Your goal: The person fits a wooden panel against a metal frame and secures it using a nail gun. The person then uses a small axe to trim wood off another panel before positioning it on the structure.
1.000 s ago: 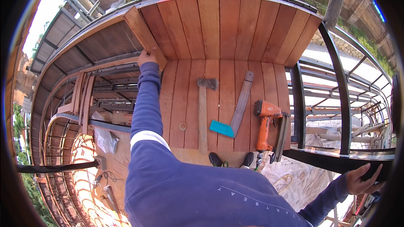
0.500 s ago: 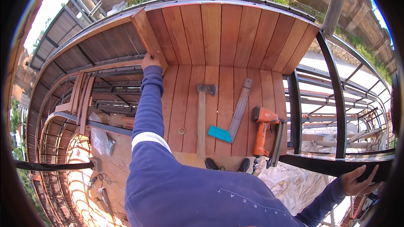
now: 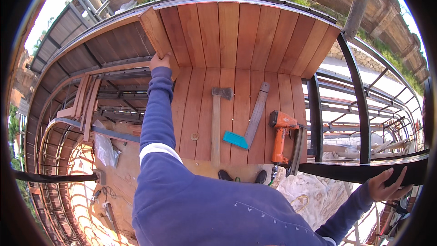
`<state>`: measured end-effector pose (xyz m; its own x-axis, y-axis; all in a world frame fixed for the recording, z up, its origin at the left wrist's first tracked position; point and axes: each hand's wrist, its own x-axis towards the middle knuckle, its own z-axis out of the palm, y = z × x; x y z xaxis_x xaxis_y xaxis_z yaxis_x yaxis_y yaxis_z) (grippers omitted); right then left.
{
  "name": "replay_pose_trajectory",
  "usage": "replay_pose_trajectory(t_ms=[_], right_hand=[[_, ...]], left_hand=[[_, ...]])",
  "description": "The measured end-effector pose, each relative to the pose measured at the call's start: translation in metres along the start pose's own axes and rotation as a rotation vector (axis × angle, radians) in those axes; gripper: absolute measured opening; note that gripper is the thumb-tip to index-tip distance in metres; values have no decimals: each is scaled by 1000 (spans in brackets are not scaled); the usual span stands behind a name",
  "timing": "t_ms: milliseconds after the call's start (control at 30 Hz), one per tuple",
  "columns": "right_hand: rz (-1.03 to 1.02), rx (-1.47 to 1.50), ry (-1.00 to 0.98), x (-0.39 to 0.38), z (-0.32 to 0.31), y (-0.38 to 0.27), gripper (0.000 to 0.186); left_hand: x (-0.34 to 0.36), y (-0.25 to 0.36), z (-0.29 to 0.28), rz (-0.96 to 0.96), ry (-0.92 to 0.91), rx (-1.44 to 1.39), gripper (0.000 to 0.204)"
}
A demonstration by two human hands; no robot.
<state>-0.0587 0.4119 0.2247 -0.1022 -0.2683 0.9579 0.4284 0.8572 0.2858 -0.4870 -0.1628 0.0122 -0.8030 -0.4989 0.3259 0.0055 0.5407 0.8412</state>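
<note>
My left hand (image 3: pixel 161 62), arm stretched out, is closed round the lower part of a reddish wooden board (image 3: pixel 156 32). That board stands on edge, tilted, at the left end of a row of upright backrest planks (image 3: pixel 228 36). Far to the right, my right hand (image 3: pixel 387 187) has its fingers spread against a black metal beam (image 3: pixel 337 170) and grips nothing. On the plank seat (image 3: pixel 186 109) between them lie a hatchet (image 3: pixel 216 127) with a wooden handle, a try square (image 3: pixel 256 116) with a teal stock, and an orange nail gun (image 3: pixel 283 134).
Black metal frame bars (image 3: pixel 358 95) with open gaps run along the right. At left, loose wooden strips (image 3: pixel 88 102) lean on the curved frame, near a clear plastic bag (image 3: pixel 106 148). A small round disc (image 3: pixel 195 136) lies on the seat. White sheeting (image 3: pixel 300 191) covers ground below.
The lower end of the board and my left hand have shifted slightly left. My right hand stays at the black beam. The whole view has moved a little.
</note>
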Motion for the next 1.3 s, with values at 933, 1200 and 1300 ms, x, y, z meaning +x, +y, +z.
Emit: replay_pose_trajectory(t_ms=[933,1200,1300], right_hand=[[822,2295,-1946,-123,-77,-241,50],[84,1412,-1252,-137,-45,-232,52],[253,860,-1557,-173,13,-216,68]], left_hand=[[-363,87,-165,-197,-355,-921,65],[-414,74,-162,-435,-170,-906,44],[-423,61,-183,-318,-466,-505,39]])
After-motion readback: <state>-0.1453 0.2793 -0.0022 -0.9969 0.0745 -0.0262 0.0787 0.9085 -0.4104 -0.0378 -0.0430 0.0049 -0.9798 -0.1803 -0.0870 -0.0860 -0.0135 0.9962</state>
